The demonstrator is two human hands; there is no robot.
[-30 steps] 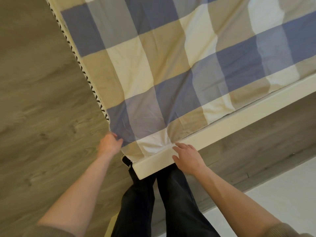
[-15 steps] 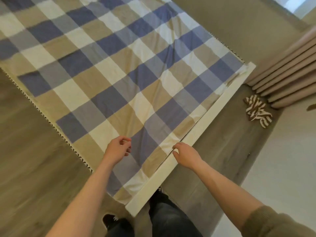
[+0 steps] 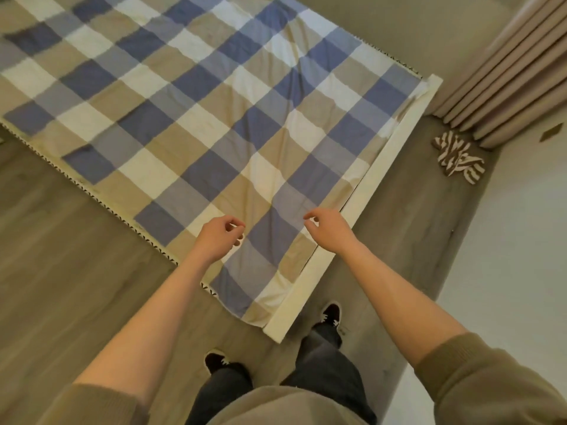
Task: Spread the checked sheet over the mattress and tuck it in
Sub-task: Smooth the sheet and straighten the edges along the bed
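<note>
Already spread flat, the checked sheet (image 3: 214, 118) in blue, tan and white squares covers the mattress (image 3: 92, 191) from the near corner to the far left of the view. Only a few soft creases run across it toward the far right. Its right edge disappears into the gap beside a pale bed rail (image 3: 362, 210), which suggests that side is tucked. Along the near left side a black-and-white patterned trim of the mattress shows beyond the sheet's edge, so that side looks untucked or only just covered.

Above the near corner of the sheet hover both hands. The left hand (image 3: 219, 237) has its fingers loosely curled, thumb near the forefinger, with nothing between them. The right hand (image 3: 329, 230) sits over the sheet close to the rail, fingers likewise half curled and empty. Neither appears to press the cloth; whether they touch it cannot be told. The pose reads as a pause to check the result.

Below, the person's dark trousers and shoes stand on a wooden floor (image 3: 61, 271). Far right, a striped cloth (image 3: 458, 156) lies on the floor beside beige curtains (image 3: 506, 72).
</note>
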